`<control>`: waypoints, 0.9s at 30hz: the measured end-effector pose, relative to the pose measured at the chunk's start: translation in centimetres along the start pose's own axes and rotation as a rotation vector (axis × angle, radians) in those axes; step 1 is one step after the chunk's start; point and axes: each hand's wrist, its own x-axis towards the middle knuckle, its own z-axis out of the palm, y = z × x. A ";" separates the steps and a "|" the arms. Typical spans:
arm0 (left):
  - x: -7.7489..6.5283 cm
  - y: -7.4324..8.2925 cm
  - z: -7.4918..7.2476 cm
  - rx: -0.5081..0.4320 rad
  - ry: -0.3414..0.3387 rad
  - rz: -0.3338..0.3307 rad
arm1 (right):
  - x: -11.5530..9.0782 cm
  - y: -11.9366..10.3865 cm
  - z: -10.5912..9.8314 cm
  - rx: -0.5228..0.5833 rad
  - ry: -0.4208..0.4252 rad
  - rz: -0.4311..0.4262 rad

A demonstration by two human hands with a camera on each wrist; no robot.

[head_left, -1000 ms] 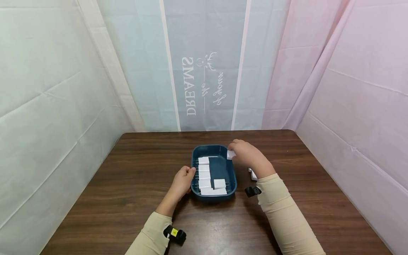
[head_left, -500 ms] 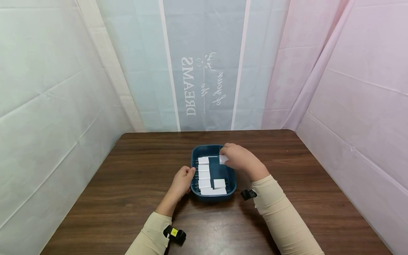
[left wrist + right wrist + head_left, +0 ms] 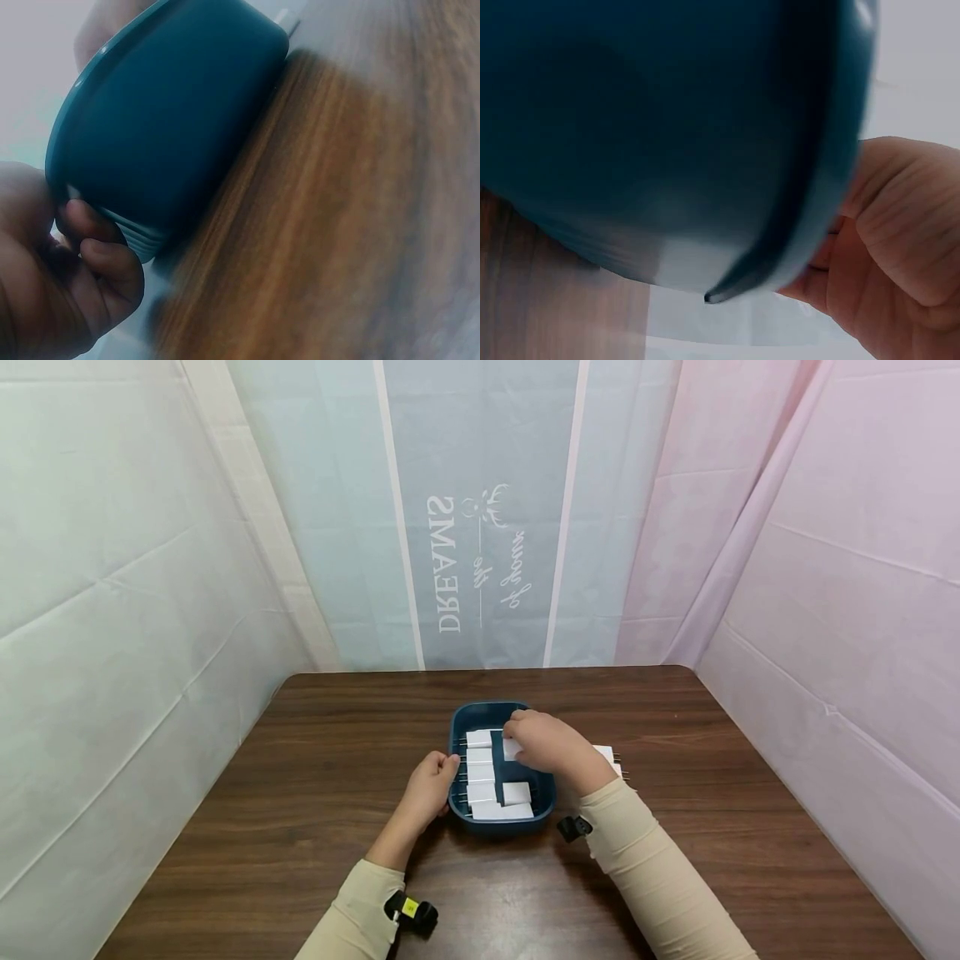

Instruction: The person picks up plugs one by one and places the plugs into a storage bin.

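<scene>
A dark blue tray (image 3: 502, 828) stands mid-table, with several white plug adapters (image 3: 481, 772) lined up along its left side and near end, metal prongs showing. My left hand (image 3: 426, 789) grips the tray's left rim; in the left wrist view its curled fingers (image 3: 112, 259) are at the wall. Over the tray's right half, my right hand (image 3: 551, 742) pinches another white plug adapter (image 3: 511, 750). Part of that adapter is covered by the fingers. The right wrist view has the tray wall (image 3: 630, 150) in front, hiding the right fingertips.
More white plug adapters (image 3: 604, 752) lie on the brown wooden table (image 3: 337, 735) right of the tray, partly behind the right forearm. Pale fabric curtains (image 3: 345, 510) surround the table at the back and both sides.
My right hand has carried the plug adapter leftward and nearer, from the tray's right rim to over its inside. Adapters on the table at right now show more. The left hand stays put.
</scene>
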 end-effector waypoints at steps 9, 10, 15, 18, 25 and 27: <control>-0.1 0.2 0.0 -0.010 -0.004 0.008 | 0.1 -0.5 0.6 -0.008 -0.029 -0.001; -0.1 0.2 0.0 -0.011 -0.004 0.009 | 0.1 -0.5 0.6 -0.008 -0.035 0.004; -0.1 0.3 0.0 -0.007 -0.003 0.009 | 0.2 -0.6 1.0 0.000 -0.056 0.024; -0.1 0.2 0.0 -0.004 -0.003 0.008 | 0.2 -0.7 1.2 -0.002 -0.067 0.032; -0.1 0.2 0.0 -0.002 -0.005 0.008 | 0.4 -1.0 1.8 0.009 -0.099 0.050; -0.1 0.2 0.0 -0.004 -0.005 0.008 | 0.5 -1.0 1.9 0.015 -0.112 0.056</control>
